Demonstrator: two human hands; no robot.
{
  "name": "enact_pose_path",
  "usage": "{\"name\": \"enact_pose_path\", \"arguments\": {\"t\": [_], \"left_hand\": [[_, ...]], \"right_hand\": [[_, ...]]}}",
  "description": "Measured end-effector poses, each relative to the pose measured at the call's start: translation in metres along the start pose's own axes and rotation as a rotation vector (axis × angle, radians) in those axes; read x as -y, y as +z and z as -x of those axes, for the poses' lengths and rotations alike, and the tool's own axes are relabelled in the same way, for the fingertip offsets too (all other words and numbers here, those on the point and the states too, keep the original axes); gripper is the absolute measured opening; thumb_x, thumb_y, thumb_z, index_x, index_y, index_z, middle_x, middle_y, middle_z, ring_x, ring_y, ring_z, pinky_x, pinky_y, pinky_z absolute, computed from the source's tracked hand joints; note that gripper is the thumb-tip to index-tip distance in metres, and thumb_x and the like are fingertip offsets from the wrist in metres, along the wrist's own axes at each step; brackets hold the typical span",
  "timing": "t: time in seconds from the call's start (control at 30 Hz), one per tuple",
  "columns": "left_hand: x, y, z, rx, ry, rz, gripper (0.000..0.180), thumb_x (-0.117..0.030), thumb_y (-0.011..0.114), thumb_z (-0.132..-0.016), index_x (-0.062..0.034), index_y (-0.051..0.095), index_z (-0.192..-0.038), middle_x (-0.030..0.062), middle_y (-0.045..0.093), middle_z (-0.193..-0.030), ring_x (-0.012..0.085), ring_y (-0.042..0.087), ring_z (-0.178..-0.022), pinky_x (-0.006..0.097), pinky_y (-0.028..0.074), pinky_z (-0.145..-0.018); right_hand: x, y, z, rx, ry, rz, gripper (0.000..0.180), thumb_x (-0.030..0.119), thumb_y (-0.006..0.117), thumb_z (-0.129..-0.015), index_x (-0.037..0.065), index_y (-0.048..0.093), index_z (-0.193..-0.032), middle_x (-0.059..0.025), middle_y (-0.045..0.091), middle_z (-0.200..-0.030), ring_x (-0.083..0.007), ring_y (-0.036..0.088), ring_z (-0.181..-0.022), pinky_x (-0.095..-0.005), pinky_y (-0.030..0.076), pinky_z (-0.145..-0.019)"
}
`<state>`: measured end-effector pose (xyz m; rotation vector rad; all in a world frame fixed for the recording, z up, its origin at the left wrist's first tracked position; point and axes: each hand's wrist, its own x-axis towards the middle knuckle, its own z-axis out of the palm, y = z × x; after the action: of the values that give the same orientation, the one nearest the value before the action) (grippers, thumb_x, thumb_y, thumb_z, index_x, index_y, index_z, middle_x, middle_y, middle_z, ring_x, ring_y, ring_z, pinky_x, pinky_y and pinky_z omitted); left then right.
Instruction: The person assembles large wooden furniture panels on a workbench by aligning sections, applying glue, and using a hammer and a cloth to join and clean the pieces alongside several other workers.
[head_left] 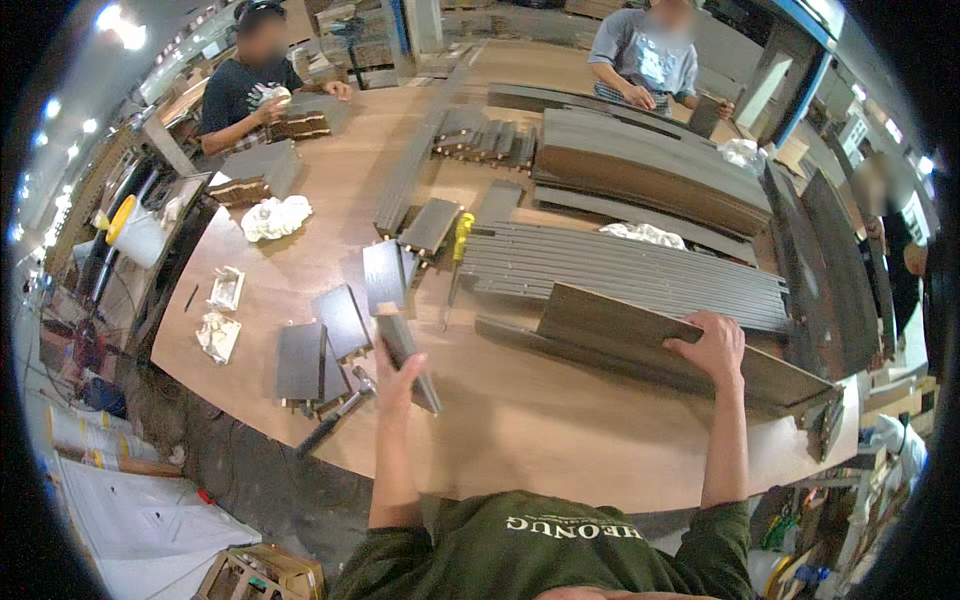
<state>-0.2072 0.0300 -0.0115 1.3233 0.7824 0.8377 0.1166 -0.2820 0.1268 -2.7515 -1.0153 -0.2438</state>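
Note:
My left hand (397,388) is closed round a short dark board (408,350), tilted on its edge over the near part of the table. Further right, my right hand (714,346) grips the top edge of a long dark board (610,330) that stands on its side, thumb on the near face. Left of my left hand lie several short dark boards (300,358), some with dowel pegs at their ends. A hammer (340,415) rests against them, its head close to my left wrist. Beyond my hands is a yellow-handled screwdriver (462,240).
Slatted dark strips (630,275) and a stack of long boards (650,160) fill the table's far right. White rags (277,218) and small white trays (227,288) lie at the left. Two people sit or stand across the table; another person is at the right edge.

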Motion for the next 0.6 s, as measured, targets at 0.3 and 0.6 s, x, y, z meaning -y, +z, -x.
{"name": "enact_pose_path", "arguments": {"t": [0.3, 0.6], "left_hand": [[-0.011, -0.031, -0.085, -0.051, -0.009, -1.13, 0.104, -0.058, 0.072, -0.067, -0.0044, 0.026, -0.144, 0.0258, 0.026, -0.146, 0.0381, 0.027, -0.135, 0.05, 0.023, -0.11], [-0.02, -0.172, -0.067, -0.452, -0.444, -1.284, 0.114, -0.051, 0.081, -0.055, -0.0137, 0.024, -0.146, 0.0236, 0.032, -0.143, 0.0386, 0.034, -0.131, 0.053, 0.028, -0.106]], "right_hand": [[0.007, -0.001, -0.001, 0.005, 0.046, 0.008, 0.043, 0.041, 0.084, -0.052, 0.015, 0.073, -0.084, -0.0029, 0.069, -0.089, -0.0258, 0.062, -0.091, -0.0374, 0.047, -0.083], [0.009, 0.001, 0.003, -0.073, 0.029, -0.049, 0.043, 0.04, 0.085, -0.05, 0.014, 0.072, -0.083, -0.0036, 0.069, -0.086, -0.0249, 0.064, -0.086, -0.0364, 0.046, -0.083]]}}
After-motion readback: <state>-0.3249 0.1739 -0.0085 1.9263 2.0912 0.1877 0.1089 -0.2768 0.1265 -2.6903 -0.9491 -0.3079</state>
